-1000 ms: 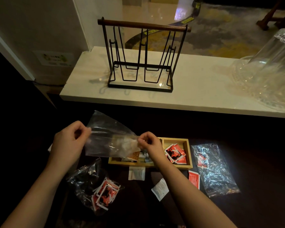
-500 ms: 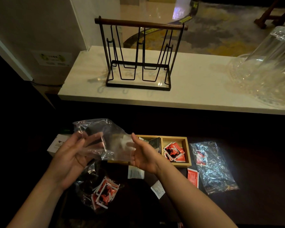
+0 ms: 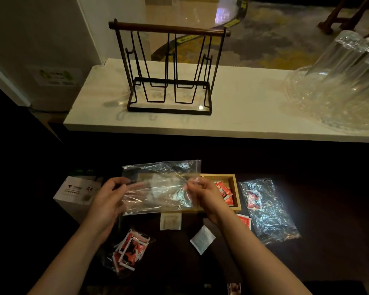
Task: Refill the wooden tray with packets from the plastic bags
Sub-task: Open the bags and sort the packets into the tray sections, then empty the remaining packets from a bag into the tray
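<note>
A clear plastic bag (image 3: 160,186), seemingly empty, is stretched flat between my hands above the dark table. My left hand (image 3: 110,196) holds its left edge and my right hand (image 3: 202,192) pinches its right edge. Behind the bag lies the wooden tray (image 3: 235,192); its right compartment holds red packets (image 3: 225,191), its left part is hidden by the bag. A second bag with red packets (image 3: 129,250) lies at front left. A third, crumpled bag (image 3: 268,211) with a red packet lies to the right.
Loose on the table are two white packets (image 3: 170,221) (image 3: 202,239) and a red packet (image 3: 244,222). A white box (image 3: 77,192) stands at left. On the white counter behind are a black wire rack (image 3: 168,71) and upturned glassware (image 3: 341,90).
The bag was crumpled between my open palms half a second ago; now both hands have pulled it flat and wide. The white box at left has come into view.
</note>
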`<control>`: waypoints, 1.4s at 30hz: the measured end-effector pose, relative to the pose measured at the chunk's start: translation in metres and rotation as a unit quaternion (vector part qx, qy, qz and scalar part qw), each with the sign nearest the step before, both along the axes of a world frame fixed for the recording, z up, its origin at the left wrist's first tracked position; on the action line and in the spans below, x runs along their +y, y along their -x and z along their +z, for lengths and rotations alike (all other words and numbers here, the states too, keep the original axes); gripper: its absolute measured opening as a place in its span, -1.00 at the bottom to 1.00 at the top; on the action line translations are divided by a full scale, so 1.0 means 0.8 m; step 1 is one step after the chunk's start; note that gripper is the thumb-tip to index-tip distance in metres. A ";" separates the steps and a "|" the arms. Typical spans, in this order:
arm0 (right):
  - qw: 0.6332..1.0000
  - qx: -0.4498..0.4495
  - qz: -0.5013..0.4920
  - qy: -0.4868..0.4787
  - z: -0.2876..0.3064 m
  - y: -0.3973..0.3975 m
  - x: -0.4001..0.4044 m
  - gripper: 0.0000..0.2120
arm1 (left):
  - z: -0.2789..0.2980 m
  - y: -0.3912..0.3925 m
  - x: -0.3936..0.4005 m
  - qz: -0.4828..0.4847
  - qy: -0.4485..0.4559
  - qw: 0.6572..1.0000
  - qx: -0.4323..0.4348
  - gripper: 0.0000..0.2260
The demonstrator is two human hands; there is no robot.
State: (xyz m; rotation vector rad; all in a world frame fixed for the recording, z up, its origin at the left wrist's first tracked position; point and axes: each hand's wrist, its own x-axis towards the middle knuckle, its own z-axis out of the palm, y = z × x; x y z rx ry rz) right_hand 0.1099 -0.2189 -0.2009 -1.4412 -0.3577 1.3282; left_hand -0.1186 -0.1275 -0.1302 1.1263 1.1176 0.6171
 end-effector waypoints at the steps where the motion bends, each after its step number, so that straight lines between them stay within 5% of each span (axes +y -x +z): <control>1: 1.000 -0.004 -0.010 0.002 -0.002 -0.004 -0.005 -0.85 | -0.002 -0.006 -0.003 -0.008 -0.007 1.000 0.011 -0.86; 6: 0.995 0.012 -0.102 -0.005 -0.010 -0.022 -0.033 -0.90 | -0.009 -0.042 -0.016 -0.048 -0.026 0.998 0.022 -0.87; 11: 0.932 0.138 -0.334 -0.037 -0.026 -0.061 -0.079 -0.86 | -0.044 -0.053 -0.008 -0.034 -0.105 0.985 0.130 -0.93; 14: 0.884 0.136 -0.447 -0.009 -0.039 -0.080 -0.107 -0.78 | -0.084 -0.030 0.003 -0.064 -0.198 0.928 0.310 -0.89; 18: 0.827 0.113 -0.543 0.094 -0.062 -0.092 -0.139 -0.85 | -0.130 0.006 0.023 -0.162 -0.225 0.810 0.517 -0.75; 23: 0.792 0.058 -0.579 0.182 -0.086 -0.096 -0.166 -0.83 | -0.155 0.032 0.026 -0.220 -0.174 0.744 0.606 -0.61; 30: 0.812 -0.055 -0.501 0.294 -0.084 -0.093 -0.184 -0.79 | -0.156 0.034 0.026 -0.205 -0.173 0.724 0.636 -0.62; 33: 0.838 -0.095 -0.438 0.313 -0.083 -0.093 -0.184 -0.78 | -0.156 0.038 0.030 -0.202 -0.180 0.742 0.613 -0.65; 38: 0.822 -0.185 -0.379 0.383 -0.078 -0.100 -0.179 -0.75 | -0.150 0.037 0.032 -0.208 -0.162 0.775 0.574 -0.89; 42: 0.803 -0.243 -0.347 0.419 -0.080 -0.096 -0.180 -0.82 | -0.136 0.030 0.040 -0.191 -0.139 0.816 0.527 -0.74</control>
